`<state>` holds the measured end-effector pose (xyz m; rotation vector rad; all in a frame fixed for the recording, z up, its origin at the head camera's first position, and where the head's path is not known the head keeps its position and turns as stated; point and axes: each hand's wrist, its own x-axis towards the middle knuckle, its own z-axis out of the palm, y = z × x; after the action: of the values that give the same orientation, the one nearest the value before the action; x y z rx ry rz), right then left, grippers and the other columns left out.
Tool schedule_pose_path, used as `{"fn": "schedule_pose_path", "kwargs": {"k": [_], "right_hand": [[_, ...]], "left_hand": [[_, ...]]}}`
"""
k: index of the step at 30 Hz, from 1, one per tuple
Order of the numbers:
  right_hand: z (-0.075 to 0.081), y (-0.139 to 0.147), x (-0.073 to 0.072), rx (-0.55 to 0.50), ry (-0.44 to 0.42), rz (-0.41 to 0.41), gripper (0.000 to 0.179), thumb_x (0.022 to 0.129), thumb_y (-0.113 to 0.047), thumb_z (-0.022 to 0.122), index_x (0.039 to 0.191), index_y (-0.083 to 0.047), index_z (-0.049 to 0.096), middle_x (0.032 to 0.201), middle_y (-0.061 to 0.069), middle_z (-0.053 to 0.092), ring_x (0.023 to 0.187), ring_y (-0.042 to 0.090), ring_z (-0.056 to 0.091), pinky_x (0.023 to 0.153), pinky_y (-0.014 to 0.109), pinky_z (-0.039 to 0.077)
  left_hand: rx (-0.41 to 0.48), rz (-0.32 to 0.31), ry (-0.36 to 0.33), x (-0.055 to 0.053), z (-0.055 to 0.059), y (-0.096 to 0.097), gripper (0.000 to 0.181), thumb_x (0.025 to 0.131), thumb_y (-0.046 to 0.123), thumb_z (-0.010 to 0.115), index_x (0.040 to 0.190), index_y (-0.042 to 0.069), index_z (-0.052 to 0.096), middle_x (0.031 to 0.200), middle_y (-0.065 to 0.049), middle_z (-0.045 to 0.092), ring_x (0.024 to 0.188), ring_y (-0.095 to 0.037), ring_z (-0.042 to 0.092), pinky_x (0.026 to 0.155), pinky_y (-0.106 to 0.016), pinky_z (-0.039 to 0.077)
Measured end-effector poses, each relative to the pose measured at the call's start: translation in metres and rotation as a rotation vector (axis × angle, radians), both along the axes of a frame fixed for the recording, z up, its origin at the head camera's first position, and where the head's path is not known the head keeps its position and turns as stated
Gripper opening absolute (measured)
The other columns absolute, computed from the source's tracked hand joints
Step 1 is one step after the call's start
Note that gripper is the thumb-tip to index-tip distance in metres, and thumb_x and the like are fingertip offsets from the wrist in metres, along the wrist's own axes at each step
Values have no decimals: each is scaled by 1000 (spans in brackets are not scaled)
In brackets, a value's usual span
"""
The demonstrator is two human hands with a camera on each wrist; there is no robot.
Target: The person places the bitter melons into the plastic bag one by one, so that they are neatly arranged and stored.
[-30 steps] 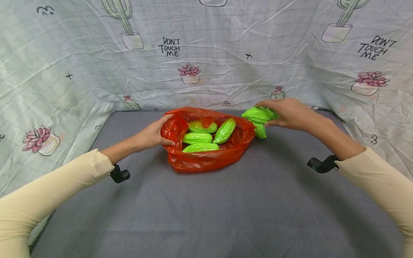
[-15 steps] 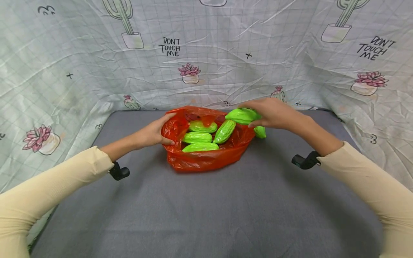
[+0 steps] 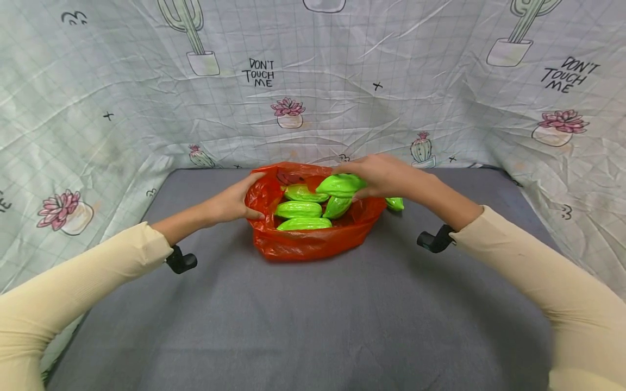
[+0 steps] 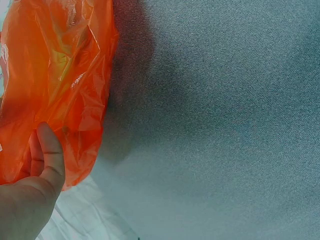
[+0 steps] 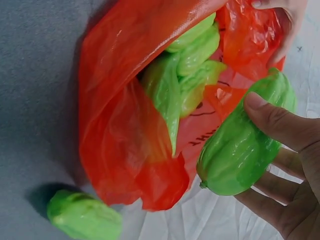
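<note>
A red plastic bag [image 3: 313,247] lies with its mouth open on the grey cloth, several glossy green ridged gourds [image 3: 299,209] inside it. At the bag's left side, my left hand [image 3: 230,205] grips the rim between thumb and fingers. My right hand [image 3: 380,175] holds another green gourd over the right part of the opening; in the right wrist view this held gourd [image 5: 245,142] sits between the thumb and the fingers. Beneath it, in the head view, a slanted gourd in the bag is partly covered.
One more green gourd [image 3: 394,203] rests on the cloth just right of the bag, partly hidden by my right arm. A grey cloth surface [image 3: 313,326] spreads in front. Pale printed fabric [image 3: 332,125] rises behind and at both sides.
My right hand has carried its gourd leftward from beside the bag's right edge to over the opening. The left hand stays at the bag's left rim.
</note>
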<state>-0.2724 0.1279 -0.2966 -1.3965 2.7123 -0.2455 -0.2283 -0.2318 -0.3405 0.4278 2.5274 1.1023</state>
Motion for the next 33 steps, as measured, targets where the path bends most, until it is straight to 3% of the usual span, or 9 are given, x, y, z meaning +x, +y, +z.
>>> {"fn": "schedule_pose_path", "kwargs": {"k": [8, 14, 25, 33], "right_hand": [[-1, -19, -4, 35, -22, 43, 63, 85, -29, 84, 142, -17, 58, 133, 5, 67, 109, 27, 67, 93, 46, 54], [-8, -37, -9, 79, -57, 79, 63, 86, -30, 83, 142, -16, 56, 127, 7, 70, 102, 25, 68, 92, 44, 55], [-13, -63, -18, 90, -88, 87, 63, 87, -29, 83, 142, -13, 56, 129, 6, 68, 109, 23, 67, 98, 42, 52], [-10, -84, -33, 142, -91, 70, 64, 88, -26, 82, 144, -11, 54, 130, 10, 67, 111, 28, 66, 98, 44, 53]], "left_hand": [[-7, 4, 2, 0, 3, 0, 103, 86, 2, 78, 163, 10, 10, 159, -23, 30, 135, -40, 46, 110, -55, 41], [8, 2, -14, 0, 4, 2, 103, 86, 1, 77, 163, 9, 9, 159, -22, 29, 134, -39, 46, 110, -54, 42], [47, -12, -25, 0, 1, 2, 103, 85, -2, 77, 163, 10, 11, 157, -21, 32, 131, -39, 49, 107, -53, 45], [21, -24, -17, -1, 2, 3, 105, 85, -1, 77, 163, 9, 8, 160, -22, 29, 133, -38, 48, 109, -53, 42]]}}
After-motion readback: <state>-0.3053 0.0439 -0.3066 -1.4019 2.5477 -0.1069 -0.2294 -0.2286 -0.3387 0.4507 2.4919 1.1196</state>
